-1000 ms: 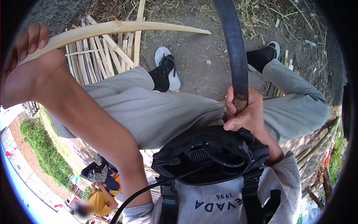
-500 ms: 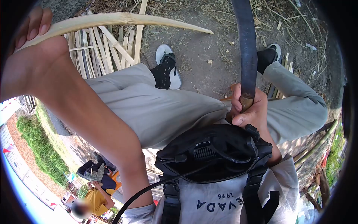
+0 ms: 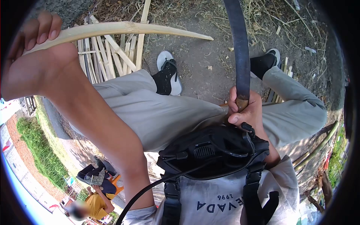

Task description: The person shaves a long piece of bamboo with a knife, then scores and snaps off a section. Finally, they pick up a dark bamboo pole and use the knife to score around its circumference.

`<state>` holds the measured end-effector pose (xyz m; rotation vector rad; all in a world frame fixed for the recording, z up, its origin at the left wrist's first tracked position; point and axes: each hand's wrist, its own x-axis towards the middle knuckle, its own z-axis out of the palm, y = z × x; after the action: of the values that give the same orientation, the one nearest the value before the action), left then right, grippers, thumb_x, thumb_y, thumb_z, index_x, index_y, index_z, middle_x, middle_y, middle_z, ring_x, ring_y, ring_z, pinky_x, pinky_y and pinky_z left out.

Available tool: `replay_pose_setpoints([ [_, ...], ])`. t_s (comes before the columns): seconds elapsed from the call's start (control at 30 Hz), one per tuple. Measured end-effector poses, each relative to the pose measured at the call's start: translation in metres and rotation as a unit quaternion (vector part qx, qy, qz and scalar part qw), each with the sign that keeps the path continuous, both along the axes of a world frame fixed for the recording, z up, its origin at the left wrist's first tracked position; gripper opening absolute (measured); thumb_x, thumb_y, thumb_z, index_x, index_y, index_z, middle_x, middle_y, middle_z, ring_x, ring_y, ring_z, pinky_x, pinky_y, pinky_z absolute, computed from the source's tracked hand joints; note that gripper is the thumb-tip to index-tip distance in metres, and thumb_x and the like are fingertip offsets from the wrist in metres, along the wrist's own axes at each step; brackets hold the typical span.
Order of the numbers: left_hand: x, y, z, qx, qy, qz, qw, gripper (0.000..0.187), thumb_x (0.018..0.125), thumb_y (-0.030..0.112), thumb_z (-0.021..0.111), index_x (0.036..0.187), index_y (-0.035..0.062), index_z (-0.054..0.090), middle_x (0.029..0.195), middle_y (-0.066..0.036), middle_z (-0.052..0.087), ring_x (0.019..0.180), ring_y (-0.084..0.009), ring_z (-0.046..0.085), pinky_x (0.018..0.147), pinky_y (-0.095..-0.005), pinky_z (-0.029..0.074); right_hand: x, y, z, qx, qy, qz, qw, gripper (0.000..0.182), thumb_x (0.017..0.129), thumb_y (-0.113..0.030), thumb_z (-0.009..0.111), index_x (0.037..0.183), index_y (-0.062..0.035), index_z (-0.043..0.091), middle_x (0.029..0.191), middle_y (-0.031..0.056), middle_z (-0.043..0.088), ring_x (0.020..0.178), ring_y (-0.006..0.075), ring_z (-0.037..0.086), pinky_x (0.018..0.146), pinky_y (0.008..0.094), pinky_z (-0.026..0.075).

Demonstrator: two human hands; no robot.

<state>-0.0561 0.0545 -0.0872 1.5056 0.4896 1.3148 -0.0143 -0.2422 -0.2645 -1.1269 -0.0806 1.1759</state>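
My left hand is raised at the upper left, its fingers wrapped round one end of a pale split bamboo strip. The strip runs rightward in front of me, has a node near its middle and tapers to a thin tip. In my right hand, close to my lap, is the wooden handle of a machete. Its long dark blade points away from me, with the far end cut off by the top of the view. Blade and bamboo tip are apart.
Cut bamboo strips lie piled on the ground by my left foot. More strips lie near my right foot. A black bag is strapped to my chest. A person in a yellow shirt sits at the lower left.
The machete has shifted left in view, its blade leaning a little more to the left. My left hand and the bamboo's held end have moved slightly right and down.
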Motion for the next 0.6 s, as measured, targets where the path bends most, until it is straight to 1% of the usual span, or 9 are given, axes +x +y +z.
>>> replay_pose_setpoints([
  [0.03,0.006,-0.007,0.000,-0.003,-0.006,0.053,0.999,0.026,0.064,0.018,0.045,0.052,0.0164,0.022,0.050,-0.001,0.020,0.046,-0.0140,0.023,0.046,-0.0281,0.022,0.000,0.001,0.001,0.003,0.008,-0.002,1.000,0.052,0.056,-0.014,0.092,0.086,-0.0073,0.051,0.066,-0.0046,0.045,0.058,0.0017,0.043,0.050,0.0177,0.034],
  [0.13,-0.004,0.010,-0.001,-0.010,-0.005,-0.016,1.000,0.026,0.062,0.015,0.044,0.054,0.0168,0.019,0.053,-0.003,0.020,0.048,-0.0147,0.022,0.046,-0.0290,0.022,0.001,0.001,-0.004,0.009,0.004,0.006,1.000,0.050,0.058,-0.014,0.091,0.088,-0.0076,0.051,0.067,-0.0048,0.046,0.060,0.0016,0.044,0.052,0.0179,0.034],
  [0.23,-0.012,0.016,-0.002,-0.015,-0.029,-0.087,0.996,0.021,0.065,0.013,0.042,0.058,0.0141,0.022,0.055,-0.005,0.024,0.049,-0.0155,0.025,0.047,-0.0299,0.024,0.001,0.000,-0.005,0.005,-0.007,0.008,1.000,0.050,0.058,-0.014,0.091,0.088,-0.0076,0.051,0.067,-0.0049,0.046,0.060,0.0017,0.044,0.052,0.0179,0.034],
  [0.33,-0.012,0.016,-0.002,-0.014,-0.017,-0.074,0.997,0.024,0.061,0.014,0.042,0.056,0.0160,0.019,0.055,-0.004,0.021,0.051,-0.0153,0.022,0.047,-0.0292,0.022,0.001,-0.002,-0.004,0.001,-0.014,0.003,1.000,0.050,0.058,-0.014,0.091,0.088,-0.0074,0.051,0.068,-0.0047,0.046,0.061,0.0017,0.044,0.053,0.0179,0.035],
  [0.43,-0.009,0.012,-0.002,-0.011,-0.019,-0.056,0.998,0.023,0.062,0.014,0.042,0.056,0.0157,0.020,0.055,-0.004,0.021,0.050,-0.0154,0.022,0.048,-0.0296,0.022,0.001,-0.002,-0.003,0.010,0.006,-0.007,1.000,0.052,0.057,-0.015,0.092,0.088,-0.0069,0.051,0.068,-0.0047,0.047,0.061,0.0019,0.044,0.053,0.0177,0.035],
  [0.53,-0.017,0.024,-0.003,-0.011,-0.033,-0.132,0.991,0.021,0.068,0.014,0.043,0.058,0.0134,0.025,0.056,-0.005,0.026,0.051,-0.0156,0.028,0.047,-0.0304,0.025,0.001,0.000,0.000,0.029,0.037,-0.010,0.999,0.056,0.054,-0.017,0.094,0.087,-0.0061,0.051,0.067,-0.0046,0.046,0.060,0.0021,0.045,0.052,0.0174,0.034],
  [0.6,-0.022,0.036,0.002,-0.029,-0.009,-0.124,0.992,0.022,0.064,0.016,0.044,0.056,0.0147,0.023,0.055,-0.004,0.024,0.050,-0.0150,0.025,0.047,-0.0295,0.023,0.002,-0.001,0.001,0.036,0.042,-0.011,0.998,0.059,0.051,-0.020,0.095,0.087,-0.0056,0.050,0.067,-0.0045,0.046,0.060,0.0022,0.045,0.051,0.0176,0.034],
])
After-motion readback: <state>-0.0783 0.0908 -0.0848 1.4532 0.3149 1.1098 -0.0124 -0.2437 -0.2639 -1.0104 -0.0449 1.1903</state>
